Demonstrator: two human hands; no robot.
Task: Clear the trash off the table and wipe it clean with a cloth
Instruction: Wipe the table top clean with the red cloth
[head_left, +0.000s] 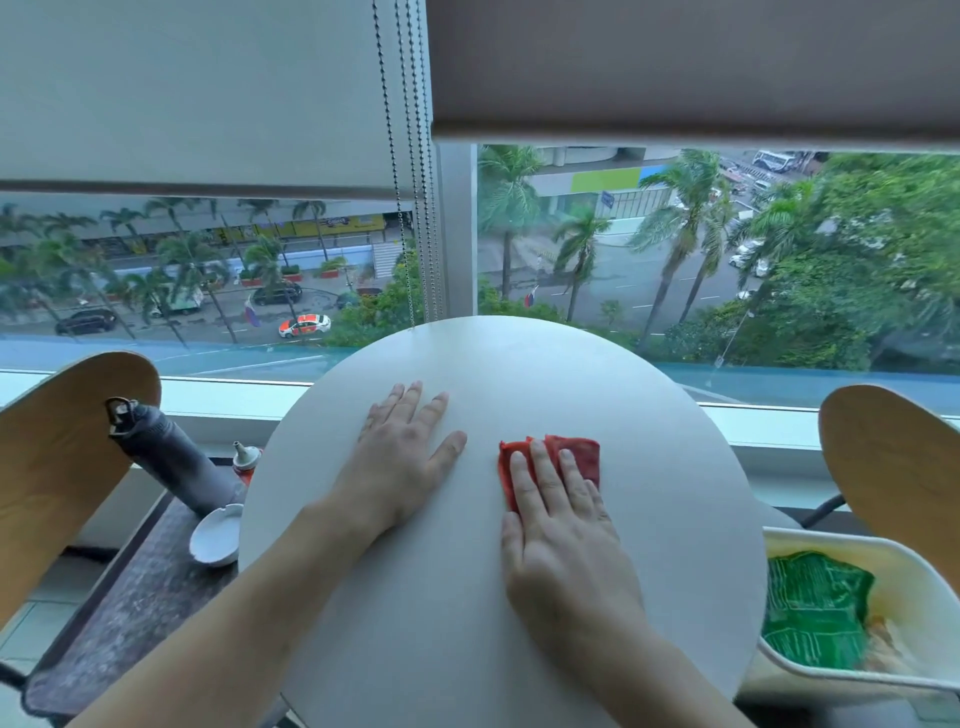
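Folded red cloth (550, 465) flat on round white table (519, 364), green trash (815, 608) in bin (914, 577)

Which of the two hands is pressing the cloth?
The right hand, flat on the red cloth; the left hand rests on the bare table.

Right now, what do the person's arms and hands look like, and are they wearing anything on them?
Both are bare. The left hand and right hand show no gloves, rings, watch or bracelet, and both forearms are uncovered as far as the picture's lower edge, with no sleeve in view. No markings show on them.
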